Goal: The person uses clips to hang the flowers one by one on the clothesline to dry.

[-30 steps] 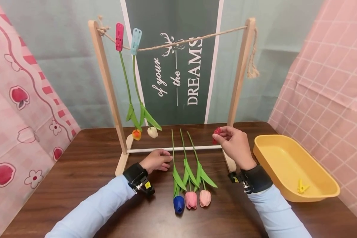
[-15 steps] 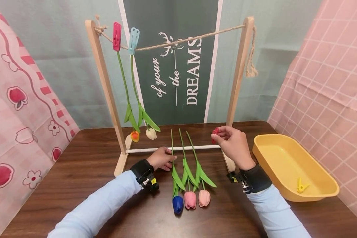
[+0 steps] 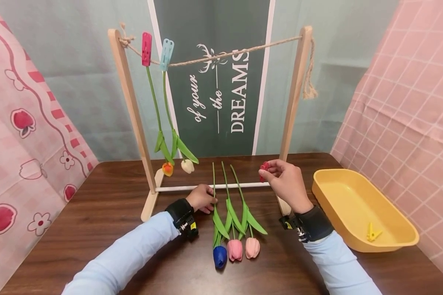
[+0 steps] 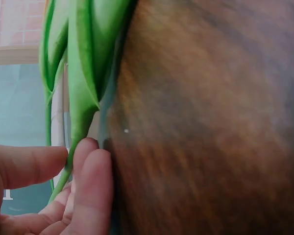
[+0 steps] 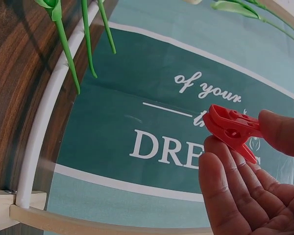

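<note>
My left hand (image 3: 202, 198) pinches the green stem of the blue artificial tulip (image 3: 220, 257), which lies on the table. In the left wrist view the stem (image 4: 71, 164) runs between thumb and fingertips. A pink tulip (image 3: 234, 250) and a pale pink tulip (image 3: 252, 248) lie beside it, blooms towards me. My right hand (image 3: 288, 183) holds a red clothespin (image 5: 232, 128) between thumb and fingers, above the table near the rack's right post. From the rope (image 3: 214, 58) hang an orange tulip (image 3: 167, 169) under a red clothespin (image 3: 146, 49) and a white tulip (image 3: 187, 166) under a light blue clothespin (image 3: 166, 54).
The wooden rack has a left post (image 3: 131, 110), a right post (image 3: 294, 98) and a low white bar (image 3: 184, 188) under the stems. At the right stands a yellow basin (image 3: 339, 196) with a yellow clothespin (image 3: 373, 232) in it. Curtains stand behind and at both sides.
My left hand has moved right to the blue tulip's stem and taken hold of it. The right hand, with the red clothespin, has shifted slightly left.
</note>
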Motion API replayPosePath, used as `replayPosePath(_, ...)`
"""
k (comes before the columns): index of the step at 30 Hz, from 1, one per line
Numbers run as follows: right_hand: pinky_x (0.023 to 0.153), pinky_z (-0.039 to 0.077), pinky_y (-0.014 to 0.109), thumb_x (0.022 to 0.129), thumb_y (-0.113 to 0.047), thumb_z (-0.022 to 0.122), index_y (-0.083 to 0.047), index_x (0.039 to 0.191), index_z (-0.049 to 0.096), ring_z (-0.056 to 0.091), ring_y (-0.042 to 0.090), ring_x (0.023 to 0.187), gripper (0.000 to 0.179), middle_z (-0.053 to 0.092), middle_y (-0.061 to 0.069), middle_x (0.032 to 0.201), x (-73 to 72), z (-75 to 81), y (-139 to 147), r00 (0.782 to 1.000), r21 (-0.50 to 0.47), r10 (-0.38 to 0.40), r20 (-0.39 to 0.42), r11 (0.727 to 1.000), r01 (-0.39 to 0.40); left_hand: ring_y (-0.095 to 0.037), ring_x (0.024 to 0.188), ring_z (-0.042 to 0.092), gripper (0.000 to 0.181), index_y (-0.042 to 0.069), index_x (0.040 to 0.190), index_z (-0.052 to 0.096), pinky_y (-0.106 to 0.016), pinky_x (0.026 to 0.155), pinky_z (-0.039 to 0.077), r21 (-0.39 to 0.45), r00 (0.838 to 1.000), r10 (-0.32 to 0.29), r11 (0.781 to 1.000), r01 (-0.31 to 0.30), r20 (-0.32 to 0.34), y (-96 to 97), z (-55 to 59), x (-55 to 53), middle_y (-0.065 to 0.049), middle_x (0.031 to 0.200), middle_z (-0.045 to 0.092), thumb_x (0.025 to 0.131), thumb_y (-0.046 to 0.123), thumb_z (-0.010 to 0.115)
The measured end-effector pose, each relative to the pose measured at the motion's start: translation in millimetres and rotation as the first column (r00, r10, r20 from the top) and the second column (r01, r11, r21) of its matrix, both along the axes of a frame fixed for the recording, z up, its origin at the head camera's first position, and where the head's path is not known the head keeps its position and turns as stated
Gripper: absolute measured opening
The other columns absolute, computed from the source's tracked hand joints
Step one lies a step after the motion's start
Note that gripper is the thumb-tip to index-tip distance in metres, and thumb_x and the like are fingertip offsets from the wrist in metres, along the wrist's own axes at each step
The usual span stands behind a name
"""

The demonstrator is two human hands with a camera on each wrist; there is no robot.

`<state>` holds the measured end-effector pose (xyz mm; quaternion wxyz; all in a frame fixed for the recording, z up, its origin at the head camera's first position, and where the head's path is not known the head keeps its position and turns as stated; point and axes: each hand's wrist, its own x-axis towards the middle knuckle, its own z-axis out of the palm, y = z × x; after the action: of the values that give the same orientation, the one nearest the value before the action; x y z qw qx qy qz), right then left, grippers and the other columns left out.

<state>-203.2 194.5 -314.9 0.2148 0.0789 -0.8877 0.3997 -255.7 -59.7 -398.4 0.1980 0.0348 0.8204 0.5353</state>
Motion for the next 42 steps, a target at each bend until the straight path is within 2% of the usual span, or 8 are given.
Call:
replayPosePath(3, 0.06, 0.049, 0.033, 0.087, -0.018, 0.075, 0.0, 0.1, 0.069, 0.065, 0.022, 0.071, 0.023, 0.07, 0.01, 0.083, -0.3, -0.3, -1.7, 1.0, -0.003, 0.003, 0.004, 1.0, -0.003, -0.018, 0.056, 0.06, 0.016, -0.004, 0.1, 0.051, -0.03, 0.05, 0.054, 0.0, 1.0, 0.006, 1.0, -0.006, -0.013, -1.8, -3.1, 0.1, -0.014, 0.086, 0.067, 0.09, -0.005, 0.063)
replayPosePath(8, 0.061, 0.05, 0.034, 0.087, -0.018, 0.075, 0.001, 0.1, 0.069, 0.065, 0.022, 0.072, 0.024, 0.07, 0.01, 0.083, 0.5, 0.3, -4.3, 1.0, -0.003, 0.004, 0.015, 1.0, -0.004, -0.021, 0.058, 0.062, 0.017, -0.005, 0.102, 0.052, -0.033, 0.051, 0.055, 0.048, 1.0, 0.024, 0.999, -0.024, -0.013, -5.6, -5.7, 2.7, -0.016, 0.087, 0.068, 0.089, -0.007, 0.062)
replayPosePath(16, 0.06, 0.049, 0.034, 0.087, -0.018, 0.075, 0.001, 0.101, 0.069, 0.064, 0.022, 0.072, 0.024, 0.069, 0.01, 0.082, 1.4, -0.4, -5.7, 0.999, -0.003, 0.008, 0.033, 1.0, -0.008, -0.021, 0.058, 0.061, 0.015, -0.009, 0.102, 0.054, -0.035, 0.053, 0.056, 0.123, 0.999, 0.015, 0.992, -0.011, -0.028, -12.1, 0.6, 10.8, -0.019, 0.087, 0.066, 0.088, -0.008, 0.06)
replayPosePath(25, 0.061, 0.05, 0.034, 0.087, -0.019, 0.075, 0.0, 0.1, 0.069, 0.063, 0.023, 0.073, 0.024, 0.069, 0.01, 0.082, 1.1, -1.0, -6.0, 0.999, 0.001, 0.01, 0.032, 1.0, -0.01, -0.016, 0.055, 0.059, 0.018, -0.013, 0.106, 0.055, -0.033, 0.052, 0.056, 0.174, 0.997, -0.014, 0.984, 0.028, -0.081, -19.5, 23.5, 16.6, -0.026, 0.092, 0.065, 0.089, -0.008, 0.06)
replayPosePath(31, 0.063, 0.05, 0.034, 0.087, -0.019, 0.075, 0.001, 0.1, 0.069, 0.064, 0.023, 0.075, 0.024, 0.07, 0.01, 0.082, 2.1, -1.3, -5.4, 1.0, -0.006, 0.011, 0.018, 1.0, -0.011, -0.019, 0.058, 0.061, 0.017, -0.01, 0.104, 0.057, -0.039, 0.057, 0.057, 0.175, 0.989, -0.051, 0.982, 0.076, -0.14, -24.9, 40.2, 23.7, -0.016, 0.086, 0.066, 0.089, -0.003, 0.061)
replayPosePath(35, 0.062, 0.049, 0.033, 0.087, -0.019, 0.075, 0.001, 0.1, 0.069, 0.064, 0.023, 0.074, 0.024, 0.07, 0.01, 0.082, 2.5, -1.5, -5.3, 1.0, -0.006, 0.013, 0.019, 1.0, -0.013, -0.019, 0.06, 0.061, 0.014, -0.007, 0.102, 0.058, -0.045, 0.06, 0.058, 0.174, 0.978, -0.083, 0.978, 0.117, -0.191, -30.3, 50.2, 28.0, -0.009, 0.081, 0.065, 0.09, 0.0, 0.062)
replayPosePath(39, 0.061, 0.049, 0.033, 0.087, -0.019, 0.076, 0.001, 0.1, 0.069, 0.064, 0.023, 0.074, 0.024, 0.07, 0.01, 0.082, 2.2, -1.5, -5.3, 1.0, -0.002, 0.015, 0.015, 1.0, -0.015, -0.02, 0.063, 0.063, 0.013, -0.006, 0.101, 0.059, -0.048, 0.062, 0.057, 0.167, 0.968, -0.102, 0.976, 0.143, -0.231, -35.3, 58.4, 31.6, -0.016, 0.084, 0.064, 0.09, 0.001, 0.062)
replayPosePath(42, 0.06, 0.049, 0.033, 0.086, -0.018, 0.076, 0.001, 0.1, 0.069, 0.064, 0.024, 0.073, 0.024, 0.069, 0.01, 0.082, 1.9, -1.7, -5.3, 1.0, 0.007, 0.014, 0.014, 1.0, -0.014, -0.025, 0.067, 0.064, 0.011, -0.004, 0.1, 0.059, -0.046, 0.062, 0.058, 0.158, 0.962, -0.108, 0.976, 0.15, -0.249, -38.7, 64.4, 34.3, -0.02, 0.088, 0.065, 0.091, 0.002, 0.062)
